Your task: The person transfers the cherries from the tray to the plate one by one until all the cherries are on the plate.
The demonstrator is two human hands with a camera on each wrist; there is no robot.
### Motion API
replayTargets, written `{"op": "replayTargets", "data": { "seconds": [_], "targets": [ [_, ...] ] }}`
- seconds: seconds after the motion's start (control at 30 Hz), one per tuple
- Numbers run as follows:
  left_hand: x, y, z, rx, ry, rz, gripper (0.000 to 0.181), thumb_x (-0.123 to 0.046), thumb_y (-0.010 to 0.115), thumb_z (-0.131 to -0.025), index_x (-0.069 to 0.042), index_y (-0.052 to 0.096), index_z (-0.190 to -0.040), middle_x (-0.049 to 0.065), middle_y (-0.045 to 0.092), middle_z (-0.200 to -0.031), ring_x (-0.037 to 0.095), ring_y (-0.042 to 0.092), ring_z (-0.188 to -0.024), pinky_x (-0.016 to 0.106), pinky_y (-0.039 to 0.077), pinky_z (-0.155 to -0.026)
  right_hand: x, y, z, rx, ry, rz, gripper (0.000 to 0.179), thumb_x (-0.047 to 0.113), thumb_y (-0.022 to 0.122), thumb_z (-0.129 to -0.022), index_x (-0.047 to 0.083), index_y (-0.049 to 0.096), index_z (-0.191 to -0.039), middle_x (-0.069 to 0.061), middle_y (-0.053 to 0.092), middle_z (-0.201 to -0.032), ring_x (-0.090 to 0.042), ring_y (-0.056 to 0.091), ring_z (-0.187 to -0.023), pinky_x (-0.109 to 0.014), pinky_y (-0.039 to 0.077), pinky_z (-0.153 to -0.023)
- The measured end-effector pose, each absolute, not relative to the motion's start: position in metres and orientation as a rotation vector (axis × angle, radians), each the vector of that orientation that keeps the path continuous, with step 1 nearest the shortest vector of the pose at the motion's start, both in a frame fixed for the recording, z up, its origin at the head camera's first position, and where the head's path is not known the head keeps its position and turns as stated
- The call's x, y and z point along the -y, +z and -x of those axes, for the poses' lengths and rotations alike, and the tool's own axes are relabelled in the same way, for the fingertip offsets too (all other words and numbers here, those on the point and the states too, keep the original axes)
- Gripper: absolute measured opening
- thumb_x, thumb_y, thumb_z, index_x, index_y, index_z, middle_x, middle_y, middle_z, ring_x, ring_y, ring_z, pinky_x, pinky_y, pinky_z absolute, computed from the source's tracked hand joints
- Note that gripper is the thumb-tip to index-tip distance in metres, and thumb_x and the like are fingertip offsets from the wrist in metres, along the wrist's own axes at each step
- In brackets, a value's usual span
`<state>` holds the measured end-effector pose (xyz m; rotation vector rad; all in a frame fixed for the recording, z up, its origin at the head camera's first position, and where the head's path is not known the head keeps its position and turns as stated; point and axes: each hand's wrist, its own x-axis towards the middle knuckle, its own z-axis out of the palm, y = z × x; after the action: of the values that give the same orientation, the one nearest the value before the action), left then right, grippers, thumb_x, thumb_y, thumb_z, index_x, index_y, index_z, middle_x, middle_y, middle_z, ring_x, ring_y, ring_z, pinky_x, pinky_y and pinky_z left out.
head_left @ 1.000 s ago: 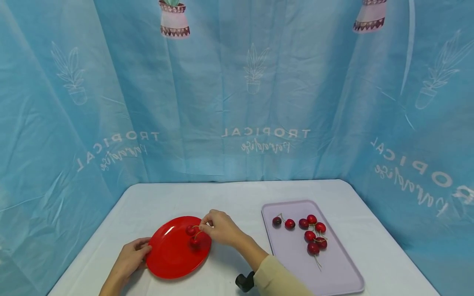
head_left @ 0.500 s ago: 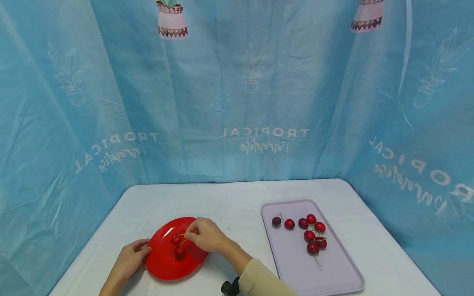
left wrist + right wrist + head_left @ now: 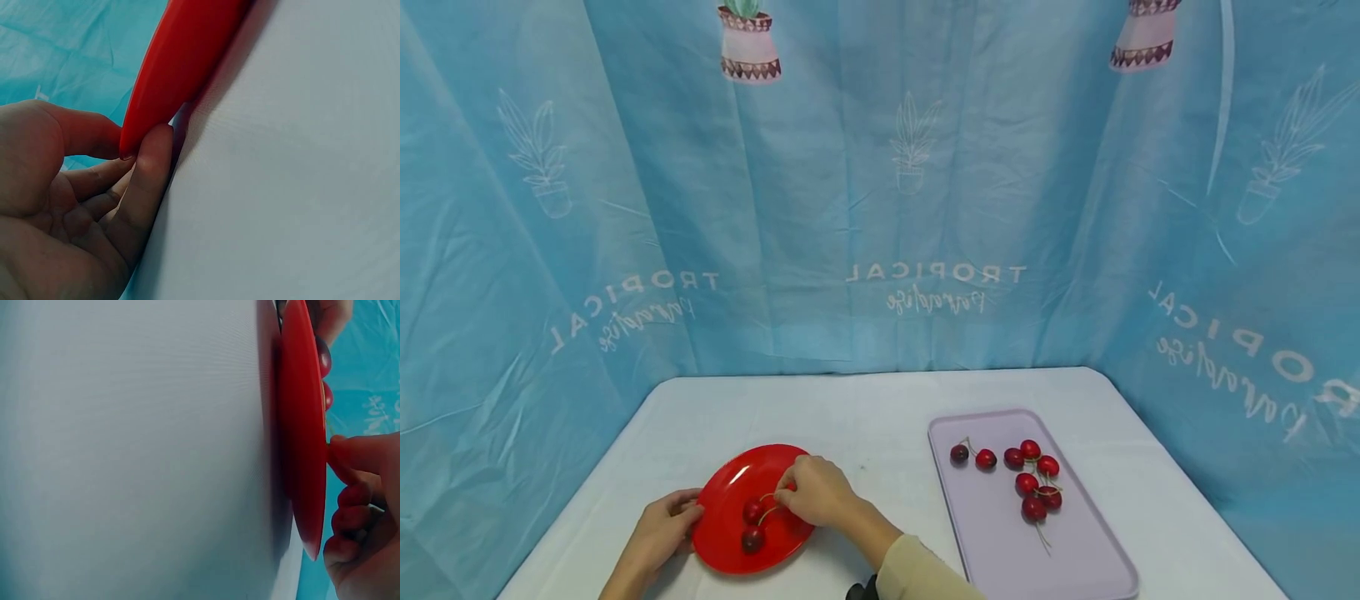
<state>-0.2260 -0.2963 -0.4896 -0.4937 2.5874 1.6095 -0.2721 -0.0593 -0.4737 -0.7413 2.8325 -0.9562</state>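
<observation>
A red plate [image 3: 730, 479] lies on the white table at the left. My left hand [image 3: 658, 531] grips its left rim; in the left wrist view the thumb and a finger pinch the edge of the plate [image 3: 178, 59]. Over the plate's right part, my right hand [image 3: 820, 494] pinches the stems of a pair of cherries [image 3: 752, 540]. Both fruits are on or just over the plate surface, left of the fingertips. The right wrist view shows the cherries [image 3: 324, 359] partly hidden behind the plate's rim.
A pale purple tray [image 3: 1007, 550] stands on the right side of the table, with several cherries [image 3: 1027, 483] on it, some joined by stems. Blue printed curtains [image 3: 880, 208] hang behind the table and on both sides.
My right hand has moved left and towards the near side with the cherry pair, from the plate's right edge to its middle. My left hand still holds the rim.
</observation>
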Motion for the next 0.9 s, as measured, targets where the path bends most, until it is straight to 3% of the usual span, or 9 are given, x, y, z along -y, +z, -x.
{"op": "replayTargets", "data": {
  "seconds": [0.33,0.6,0.9],
  "targets": [
    [0.3,-0.487,0.224,-2.603,1.559,0.495,0.049,-0.013,0.056,-0.092,0.013,0.042,-0.132,0.03,0.055,-0.113,0.022,0.06,-0.079,0.033,0.057,-0.065,0.057,-0.475,0.271,-2.822,-1.03,0.752,0.004,0.023,0.075,-0.082,0.021,0.076,-0.085,0.014,0.052,-0.074,-0.003,0.047,-0.066,-0.016,0.045,-0.051],
    [0.299,-0.487,0.224,-2.566,1.558,0.51,0.047,-0.011,0.055,-0.092,0.014,0.043,-0.131,0.022,0.06,-0.104,0.023,0.059,-0.079,0.034,0.057,-0.066,0.042,-0.472,0.267,-2.825,-1.052,0.73,0.006,0.024,0.074,-0.081,0.018,0.075,-0.083,0.013,0.053,-0.073,-0.003,0.047,-0.066,-0.017,0.045,-0.051],
    [0.298,-0.488,0.227,-2.569,1.566,0.491,0.046,-0.01,0.056,-0.092,0.014,0.044,-0.129,0.021,0.061,-0.102,0.021,0.06,-0.077,0.035,0.057,-0.067,0.026,-0.473,0.268,-2.829,-1.111,0.798,0.006,0.023,0.073,-0.081,0.02,0.076,-0.085,0.014,0.053,-0.072,-0.003,0.048,-0.062,-0.018,0.045,-0.051]
  ]
}}
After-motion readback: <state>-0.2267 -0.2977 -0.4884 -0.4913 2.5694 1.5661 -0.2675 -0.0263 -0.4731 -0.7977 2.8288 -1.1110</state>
